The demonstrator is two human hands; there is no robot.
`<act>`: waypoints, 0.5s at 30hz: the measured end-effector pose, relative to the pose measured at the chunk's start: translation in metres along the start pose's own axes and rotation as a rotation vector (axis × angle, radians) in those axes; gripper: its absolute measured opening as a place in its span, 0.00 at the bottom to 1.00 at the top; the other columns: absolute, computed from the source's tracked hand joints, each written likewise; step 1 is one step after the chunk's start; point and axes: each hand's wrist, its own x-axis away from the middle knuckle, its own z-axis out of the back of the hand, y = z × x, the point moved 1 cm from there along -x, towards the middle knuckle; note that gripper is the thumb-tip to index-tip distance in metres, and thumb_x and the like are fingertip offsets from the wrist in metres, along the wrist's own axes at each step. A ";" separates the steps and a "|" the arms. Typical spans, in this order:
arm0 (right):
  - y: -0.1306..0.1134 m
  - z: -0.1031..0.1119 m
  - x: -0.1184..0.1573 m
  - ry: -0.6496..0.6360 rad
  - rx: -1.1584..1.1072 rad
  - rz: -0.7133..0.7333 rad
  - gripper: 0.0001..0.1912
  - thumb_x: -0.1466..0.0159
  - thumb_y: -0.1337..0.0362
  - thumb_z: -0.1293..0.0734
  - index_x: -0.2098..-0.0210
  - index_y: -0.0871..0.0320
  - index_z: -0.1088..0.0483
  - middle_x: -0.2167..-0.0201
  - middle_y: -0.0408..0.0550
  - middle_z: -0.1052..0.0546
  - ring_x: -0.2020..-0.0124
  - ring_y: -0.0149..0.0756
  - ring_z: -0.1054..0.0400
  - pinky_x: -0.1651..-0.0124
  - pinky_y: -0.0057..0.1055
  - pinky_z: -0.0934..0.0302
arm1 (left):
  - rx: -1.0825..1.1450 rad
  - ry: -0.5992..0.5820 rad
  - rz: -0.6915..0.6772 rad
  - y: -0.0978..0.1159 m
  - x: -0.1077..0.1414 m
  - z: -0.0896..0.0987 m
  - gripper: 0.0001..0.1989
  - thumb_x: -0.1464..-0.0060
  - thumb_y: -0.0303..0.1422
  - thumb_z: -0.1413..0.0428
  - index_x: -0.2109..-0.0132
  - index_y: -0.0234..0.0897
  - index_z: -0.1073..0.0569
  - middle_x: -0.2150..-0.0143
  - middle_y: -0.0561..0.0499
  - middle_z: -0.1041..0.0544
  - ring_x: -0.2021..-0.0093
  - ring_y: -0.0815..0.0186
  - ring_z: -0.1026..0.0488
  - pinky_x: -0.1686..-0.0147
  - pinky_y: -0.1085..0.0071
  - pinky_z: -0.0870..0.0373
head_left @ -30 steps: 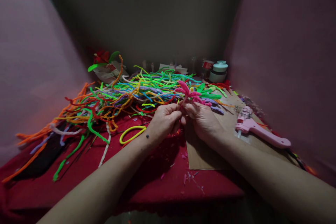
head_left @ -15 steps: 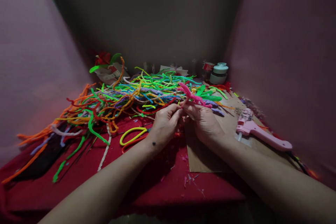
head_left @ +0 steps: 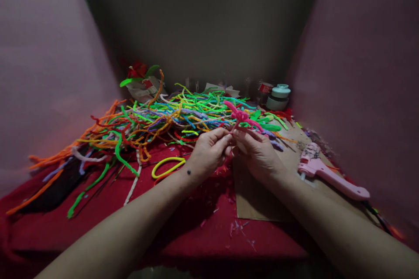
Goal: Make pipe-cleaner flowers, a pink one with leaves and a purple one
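Observation:
A pink fuzzy-stem piece [head_left: 240,116] with a knotted middle and several arms sticking out rises above my fingertips. My left hand [head_left: 211,150] pinches its thin lower end between thumb and forefinger. My right hand [head_left: 257,150] grips the same stem close beside, the fingertips of both hands almost touching. Behind the hands lies a large tangle of coloured fuzzy stems [head_left: 170,115]. Scissors with a yellow handle loop [head_left: 167,168] rest left of my left hand, partly hidden by the forearm.
On the cardboard [head_left: 258,198] at the right lies a pink glue gun [head_left: 327,172]. A pale green jar [head_left: 279,97] stands at the back right, a white container [head_left: 140,89] with red and green pieces at the back left. Scraps dot the red cloth [head_left: 196,235].
The pink piece has turned, so its knotted middle now shows above the fingers. Both hands stay together on the stem. The whole view has shifted slightly.

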 end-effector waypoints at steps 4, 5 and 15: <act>-0.001 0.002 -0.001 -0.040 0.037 0.002 0.08 0.51 0.62 0.26 0.72 0.57 0.24 0.76 0.42 0.25 0.78 0.28 0.35 0.75 0.26 0.42 | 0.169 -0.049 0.036 0.001 0.000 -0.001 0.08 0.44 0.33 0.48 0.69 0.34 0.32 0.84 0.60 0.38 0.87 0.80 0.46 0.87 0.82 0.50; -0.001 0.003 -0.001 -0.055 0.036 0.004 0.08 0.50 0.61 0.26 0.72 0.57 0.25 0.76 0.42 0.25 0.77 0.28 0.35 0.74 0.27 0.42 | 0.212 -0.065 0.049 0.000 0.000 0.000 0.08 0.44 0.33 0.47 0.69 0.33 0.32 0.84 0.60 0.38 0.87 0.80 0.46 0.87 0.83 0.50; -0.001 0.006 -0.004 -0.121 0.015 0.034 0.08 0.51 0.62 0.25 0.70 0.56 0.23 0.76 0.40 0.27 0.76 0.26 0.38 0.74 0.25 0.45 | 0.552 -0.371 0.200 -0.003 -0.006 0.013 0.06 0.45 0.33 0.45 0.66 0.33 0.31 0.81 0.61 0.38 0.89 0.82 0.57 0.91 0.83 0.54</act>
